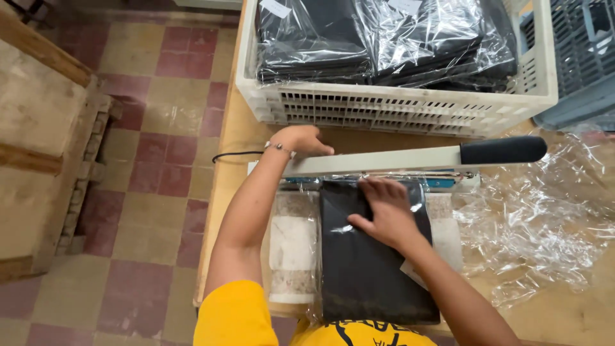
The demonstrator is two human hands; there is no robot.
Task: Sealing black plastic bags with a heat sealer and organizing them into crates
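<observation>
Table: wooden table [238, 138], white crate [410, 110] up top.
Left hand [301, 139]: fingers curled loosely, resting on the sealer arm [384, 159].
Right hand [384, 210]: spread flat, pressing the black bagged garment [371, 269].

White crate [397, 109] close behind raised sealer arm [384, 160].

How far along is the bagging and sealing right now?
Done: the white slatted plastic crate holds bagged black items. In hand: the right hand presses a black folded item in clear plastic at the sealer; the left hand rests on its raised arm. Left: loose clear bags.
</observation>
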